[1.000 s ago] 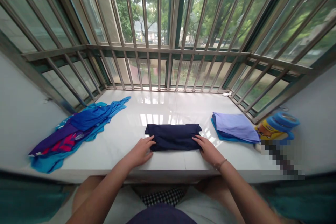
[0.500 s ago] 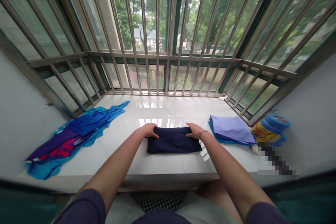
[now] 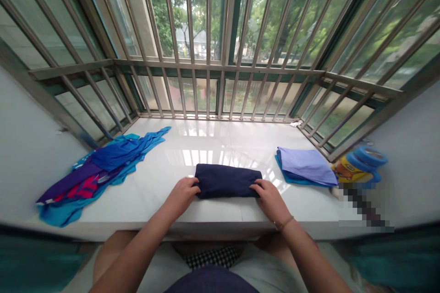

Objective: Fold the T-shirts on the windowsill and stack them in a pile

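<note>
A dark navy garment (image 3: pixel 228 181), folded into a flat rectangle, lies on the white sill in front of me. At its left end, my left hand (image 3: pixel 183 195) pinches the edge between thumb and fingers. My right hand (image 3: pixel 272 198), with a thin bracelet at the wrist, grips the opposite end in the same way. Both hands are closed on the fabric, near its front corners. The kind of garment cannot be told from its folded shape.
Loose blue, purple and pink clothes (image 3: pixel 103 165) are heaped on the left. On the right lies a folded lilac and blue stack (image 3: pixel 305 166), beside a blue and yellow jug (image 3: pixel 359 165) and a pixelated dark object (image 3: pixel 364 206). Metal bars (image 3: pixel 206 66) line the window behind the white sill (image 3: pixel 144 192).
Both hands have slid from the garment's top side down toward its front corners, nearer to me. The garment stays in about the same place. My view has tilted slightly.
</note>
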